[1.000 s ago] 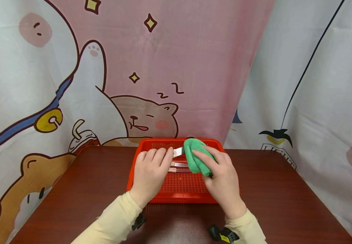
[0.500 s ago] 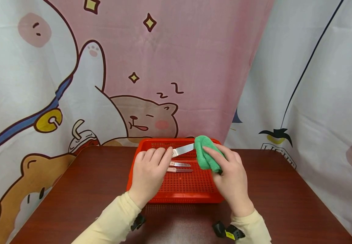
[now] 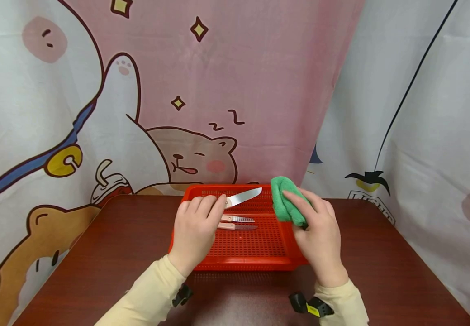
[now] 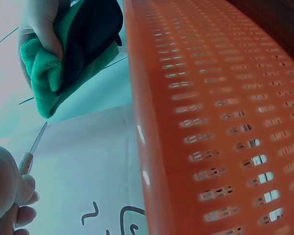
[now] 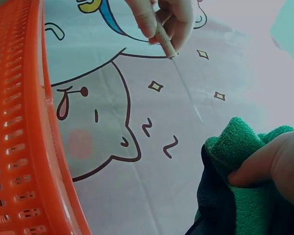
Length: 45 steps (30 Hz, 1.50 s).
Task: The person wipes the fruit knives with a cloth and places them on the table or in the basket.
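My left hand [image 3: 196,228] grips a knife [image 3: 246,196] by its light handle, with the bare blade pointing right and slightly up over the basket. In the right wrist view that knife's handle [image 5: 165,40] sits between thumb and fingers. My right hand [image 3: 320,231] pinches a folded green cloth [image 3: 287,199], dark on its other side, just right of the knife tip and apart from it. Below the held knife, two more knives [image 3: 240,219] with pinkish handles lie side by side in the red plastic basket [image 3: 251,261]; my left hand partly covers their handles.
The perforated basket stands on a dark brown wooden table [image 3: 381,262], near its back edge. Right behind the table hangs a printed cloth curtain [image 3: 275,113] with cartoon animals. The basket's raised wall [image 4: 152,161] stands close to both wrists.
The cloth in my right hand has slid right along the blade and off its tip, so the whole blade now shows. My left hand has shifted slightly left, still holding the knife.
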Motion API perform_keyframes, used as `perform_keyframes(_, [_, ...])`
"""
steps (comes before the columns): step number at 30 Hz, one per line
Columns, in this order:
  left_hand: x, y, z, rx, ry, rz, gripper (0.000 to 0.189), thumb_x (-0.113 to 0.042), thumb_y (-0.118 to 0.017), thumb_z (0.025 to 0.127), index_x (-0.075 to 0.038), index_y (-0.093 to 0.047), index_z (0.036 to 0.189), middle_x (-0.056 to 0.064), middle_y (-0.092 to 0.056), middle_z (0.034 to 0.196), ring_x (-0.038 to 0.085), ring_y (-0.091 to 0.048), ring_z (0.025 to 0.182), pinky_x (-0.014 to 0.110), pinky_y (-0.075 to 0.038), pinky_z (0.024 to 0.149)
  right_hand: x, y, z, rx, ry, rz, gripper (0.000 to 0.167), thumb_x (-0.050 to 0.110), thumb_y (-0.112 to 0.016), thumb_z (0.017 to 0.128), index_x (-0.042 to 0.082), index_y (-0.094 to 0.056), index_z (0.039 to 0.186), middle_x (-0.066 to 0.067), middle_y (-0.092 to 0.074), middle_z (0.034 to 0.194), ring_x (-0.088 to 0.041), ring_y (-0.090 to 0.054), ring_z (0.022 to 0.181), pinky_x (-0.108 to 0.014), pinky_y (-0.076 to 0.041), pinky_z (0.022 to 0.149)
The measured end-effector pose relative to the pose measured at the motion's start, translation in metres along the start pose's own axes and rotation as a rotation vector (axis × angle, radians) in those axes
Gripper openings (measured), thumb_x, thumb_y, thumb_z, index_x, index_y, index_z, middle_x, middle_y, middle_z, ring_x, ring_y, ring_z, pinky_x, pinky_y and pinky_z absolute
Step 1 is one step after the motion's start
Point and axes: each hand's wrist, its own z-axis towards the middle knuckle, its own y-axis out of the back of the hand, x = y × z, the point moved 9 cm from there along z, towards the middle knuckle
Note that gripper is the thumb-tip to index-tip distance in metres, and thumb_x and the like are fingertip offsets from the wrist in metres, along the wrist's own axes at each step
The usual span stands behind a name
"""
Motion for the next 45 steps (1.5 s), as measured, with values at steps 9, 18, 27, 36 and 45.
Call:
perform_keyframes(9, [0.0, -0.006, -0.001, 0.033, 0.013, -0.009, 0.028, 0.001, -0.064, 0.089, -0.006, -0.069, 0.116, 0.01, -0.067, 0.099, 0.029, -0.062, 0.083, 0.04, -0.046, 0.062, 0.008, 0.008, 0.002, -0.043, 0.004, 0.07, 0.071, -0.022, -0.069, 0.066, 0.02, -0.071, 0.122, -0.009, -0.061, 0.129, -0.038, -0.055, 0.104, -0.048, -0.041, 0.083])
perform_keyframes(18, [-0.004, -0.011, 0.0, 0.066, 0.02, -0.006, 0.03, 0.0, -0.067, 0.088, -0.006, -0.069, 0.117, 0.01, -0.066, 0.101, 0.029, -0.062, 0.085, 0.04, -0.047, 0.063, 0.043, 0.002, 0.0, -0.054, 0.141, 0.182, 0.064, -0.017, -0.063, 0.068, 0.019, -0.072, 0.121, -0.01, -0.061, 0.13, -0.036, -0.055, 0.106, -0.045, -0.04, 0.088])
perform_keyframes(27, [-0.011, -0.011, 0.003, 0.05, 0.002, -0.012, 0.023, -0.002, -0.062, 0.093, -0.005, -0.069, 0.115, 0.009, -0.066, 0.097, 0.027, -0.061, 0.081, 0.038, -0.047, 0.061, 0.06, -0.016, -0.006, 0.009, 0.174, 0.206, 0.063, -0.013, -0.067, 0.07, 0.021, -0.07, 0.123, -0.01, -0.06, 0.131, -0.031, -0.057, 0.108, -0.04, -0.044, 0.086])
perform_keyframes(36, [-0.018, -0.011, 0.004, 0.029, -0.004, -0.054, 0.018, -0.002, -0.058, 0.095, -0.004, -0.068, 0.11, 0.009, -0.064, 0.096, 0.026, -0.059, 0.077, 0.037, -0.046, 0.059, 0.054, -0.03, -0.011, 0.104, 0.118, 0.181, 0.066, -0.014, -0.073, 0.071, 0.023, -0.068, 0.126, -0.009, -0.058, 0.133, -0.031, -0.056, 0.112, -0.045, -0.047, 0.085])
perform_keyframes(45, [-0.017, -0.01, 0.002, 0.009, -0.003, -0.058, 0.021, -0.003, -0.057, 0.096, -0.005, -0.07, 0.113, 0.009, -0.065, 0.095, 0.026, -0.06, 0.079, 0.037, -0.046, 0.059, 0.049, -0.033, -0.011, 0.119, 0.093, 0.154, 0.066, -0.012, -0.077, 0.07, 0.022, -0.068, 0.126, -0.009, -0.059, 0.132, -0.033, -0.055, 0.116, -0.048, -0.049, 0.084])
